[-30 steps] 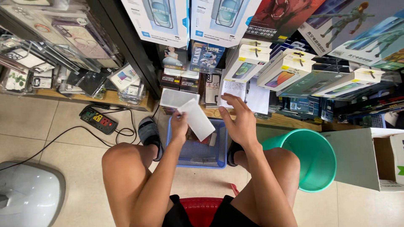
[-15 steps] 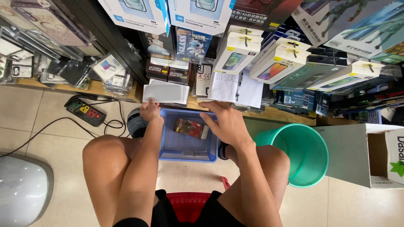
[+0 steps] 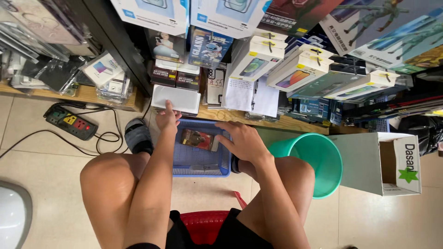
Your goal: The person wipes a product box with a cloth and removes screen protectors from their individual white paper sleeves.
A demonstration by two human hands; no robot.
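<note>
Hands at the blue basket [image 3: 201, 159]

The left hand [image 3: 167, 119] grips a white flat pack [image 3: 176, 99] above it; the right hand [image 3: 242, 140], fingers spread, presses a dark packet [image 3: 197, 139] inside.

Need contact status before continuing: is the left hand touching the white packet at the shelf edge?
Touching. The head view shows the left hand with its fingers lying on the lower edge of the white packet.

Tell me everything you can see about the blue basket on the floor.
The blue basket is a shallow rectangular tray of what looks like plastic mesh. It sits flat on the tiled floor between the person's feet, against the wooden shelf edge. A small dark packet lies inside near the far wall. The right hand reaches into it, fingers at the packet.
</note>
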